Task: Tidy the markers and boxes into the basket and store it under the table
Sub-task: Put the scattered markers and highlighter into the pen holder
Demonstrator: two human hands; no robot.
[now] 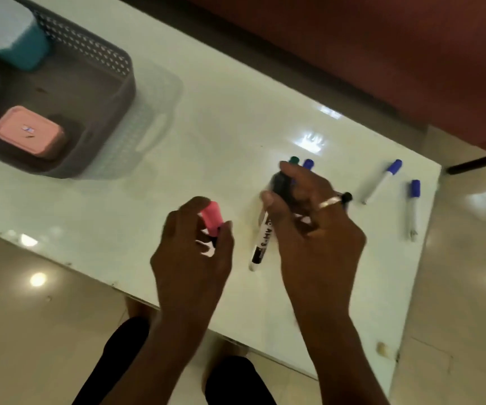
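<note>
Left hand (195, 252) curled round pink-capped marker (211, 217); right hand (315, 235) clutches a bunch of white-barrelled markers (260, 244), green and blue caps poking out. Bunch looks loose, so one could slip and roll off the glossy white table (221, 127). Two blue-capped markers (382, 179) lie loose near the right edge; grey perforated plastic basket (98, 48) sits far left, holding pink lidded box (28, 133) and teal box (16, 39)

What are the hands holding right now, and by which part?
The left hand grips a pink-capped marker round its barrel, below the cap. The right hand grips a bundle of markers near their caps.
</note>
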